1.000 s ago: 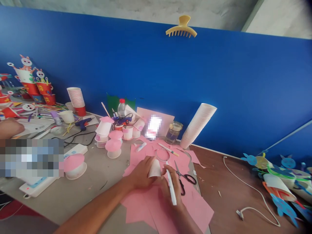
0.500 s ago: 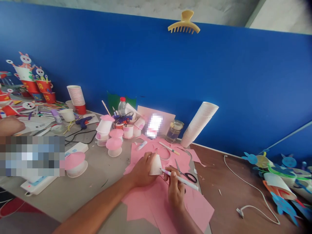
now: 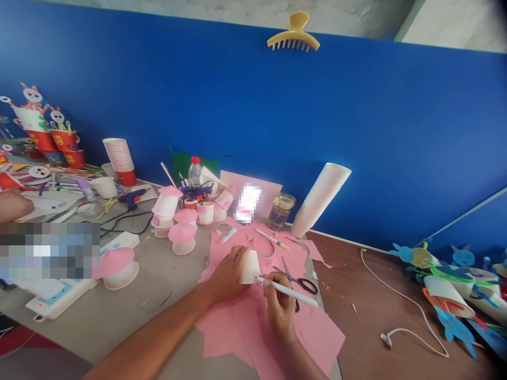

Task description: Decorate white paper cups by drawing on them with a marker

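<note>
My left hand (image 3: 228,274) is wrapped round a white paper cup (image 3: 250,268), steadying it above the pink paper (image 3: 225,338). Between the fingers of my right hand (image 3: 280,306) is a white marker pen (image 3: 295,294), its tip at the cup's side, close to the rim; whether it touches I cannot tell. Black-handled scissors (image 3: 304,285) lie just beyond my right hand, partly hidden by it. A ring-shaped strip (image 3: 263,247) and another marker (image 3: 272,238) rest on the pink paper behind the cup.
White cups with pink paper tops (image 3: 182,237) stand to the left, near a power strip (image 3: 63,301). A tall leaning cup stack (image 3: 322,198) and a glass jar (image 3: 281,211) are at the back. At far left is another person's hand (image 3: 15,206). A white cable (image 3: 412,301) lies right.
The view has shifted slightly, so everything sits a little further left. My right hand has moved the pen a little against the cup; both hands keep their holds.
</note>
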`<action>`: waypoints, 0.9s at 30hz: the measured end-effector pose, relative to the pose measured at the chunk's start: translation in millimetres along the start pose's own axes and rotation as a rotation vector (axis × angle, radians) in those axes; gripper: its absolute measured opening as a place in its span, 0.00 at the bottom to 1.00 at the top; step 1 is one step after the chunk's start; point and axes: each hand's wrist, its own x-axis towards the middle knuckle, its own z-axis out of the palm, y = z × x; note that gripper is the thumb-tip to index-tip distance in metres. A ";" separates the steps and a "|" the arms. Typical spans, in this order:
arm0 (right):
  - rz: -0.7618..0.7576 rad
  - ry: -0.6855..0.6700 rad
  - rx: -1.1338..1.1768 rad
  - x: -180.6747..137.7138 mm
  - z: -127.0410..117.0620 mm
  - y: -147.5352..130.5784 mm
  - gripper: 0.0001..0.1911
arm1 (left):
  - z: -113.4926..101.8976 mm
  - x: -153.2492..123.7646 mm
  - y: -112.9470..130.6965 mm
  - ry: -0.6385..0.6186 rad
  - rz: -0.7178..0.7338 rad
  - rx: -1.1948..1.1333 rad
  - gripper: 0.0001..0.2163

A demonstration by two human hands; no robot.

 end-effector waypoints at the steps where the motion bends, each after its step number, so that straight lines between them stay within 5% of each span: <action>1: -0.001 0.002 -0.008 0.3 0.0 0.9 0.12 | -0.7 0.0 0.8 -0.002 -0.007 -0.001 0.24; 27: -0.063 -0.053 -0.072 0.0 -1.0 3.4 0.07 | 0.3 0.6 -0.3 -0.012 0.004 0.034 0.24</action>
